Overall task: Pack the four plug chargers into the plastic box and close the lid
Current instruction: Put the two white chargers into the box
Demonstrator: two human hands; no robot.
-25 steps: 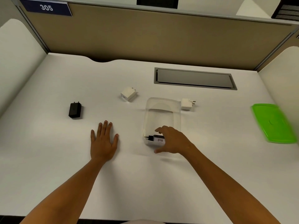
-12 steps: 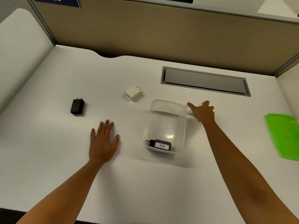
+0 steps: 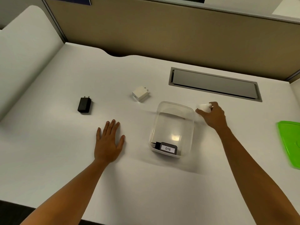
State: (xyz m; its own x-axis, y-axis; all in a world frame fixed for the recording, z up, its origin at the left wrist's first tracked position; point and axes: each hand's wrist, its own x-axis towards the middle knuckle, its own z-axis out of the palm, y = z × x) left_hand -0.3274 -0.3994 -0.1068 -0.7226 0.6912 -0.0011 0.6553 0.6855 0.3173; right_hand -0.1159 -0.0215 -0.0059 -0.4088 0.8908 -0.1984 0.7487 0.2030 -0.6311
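A white tabletop (image 3: 48, 159) fills most of the view. A grey rectangular cable hatch (image 3: 214, 84) is set flush into its far right part. A tan partition panel (image 3: 162, 33) stands along the far edge, with a dark blue sign (image 3: 71, 0) at its top left.
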